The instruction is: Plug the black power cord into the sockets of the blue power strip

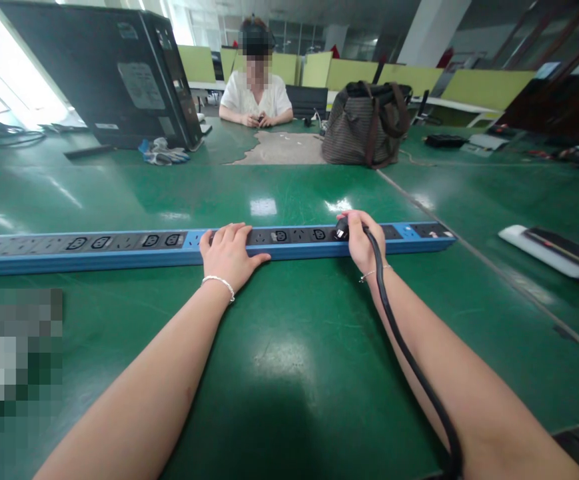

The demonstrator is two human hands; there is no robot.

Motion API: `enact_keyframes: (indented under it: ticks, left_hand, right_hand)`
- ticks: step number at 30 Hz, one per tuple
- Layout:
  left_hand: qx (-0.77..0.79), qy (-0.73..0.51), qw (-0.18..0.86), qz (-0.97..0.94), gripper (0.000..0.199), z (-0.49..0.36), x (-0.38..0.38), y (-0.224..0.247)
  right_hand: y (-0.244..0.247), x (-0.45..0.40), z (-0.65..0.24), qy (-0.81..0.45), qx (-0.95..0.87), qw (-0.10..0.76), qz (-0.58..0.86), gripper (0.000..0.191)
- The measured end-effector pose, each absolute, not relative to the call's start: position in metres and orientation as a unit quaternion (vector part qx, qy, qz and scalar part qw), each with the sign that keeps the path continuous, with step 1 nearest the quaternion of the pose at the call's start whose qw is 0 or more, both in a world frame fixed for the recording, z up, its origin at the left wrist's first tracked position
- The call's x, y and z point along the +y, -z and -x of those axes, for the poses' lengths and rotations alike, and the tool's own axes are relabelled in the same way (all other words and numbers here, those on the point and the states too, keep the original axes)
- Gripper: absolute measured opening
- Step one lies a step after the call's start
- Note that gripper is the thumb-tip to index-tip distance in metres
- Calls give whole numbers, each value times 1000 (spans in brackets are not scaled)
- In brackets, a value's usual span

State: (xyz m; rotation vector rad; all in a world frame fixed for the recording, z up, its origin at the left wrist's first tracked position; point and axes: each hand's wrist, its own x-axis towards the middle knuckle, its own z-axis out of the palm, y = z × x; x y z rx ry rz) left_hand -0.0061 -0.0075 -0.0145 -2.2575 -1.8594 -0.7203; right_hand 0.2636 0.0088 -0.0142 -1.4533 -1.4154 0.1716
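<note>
A long blue power strip (289,252) with a black face and rows of sockets lies across the green table. My left hand (226,250) grips it near the middle, fingers over the top and thumb along the near side. Farther right, my right hand (364,240) is closed around a black plug (342,229) at the strip's socket face. Whether the plug's pins are inside a socket is hidden. From the plug a black power cord (394,313) runs back over my right forearm.
Beyond the strip stand a black computer case (119,80), gloves (162,152) and a striped bag (364,123). Across the table sits a person (256,100) with hands together. A white-and-black object (549,250) lies at right. A blurred patch (14,347) covers something at left.
</note>
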Motion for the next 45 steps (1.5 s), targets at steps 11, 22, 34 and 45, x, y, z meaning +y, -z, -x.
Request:
enact_keyframes:
  ticks: [11,22,34,45]
  left_hand:
    - [-617,238,70,746,59,6,-7,15]
    - [-616,246,53,747,58,6,-8,14]
    - [-618,229,64,749,58,2,-10,15]
    - [-610,222,66,758,58,0,-10,17]
  right_hand:
    - [13,5,-259,-31,-603,441,664,50]
    - [15,2,-256,-6,-611,459,645,41]
    - [11,-6,-257,39,-654,393,645,38]
    - [14,-8,-254,62,-674,343,651,41]
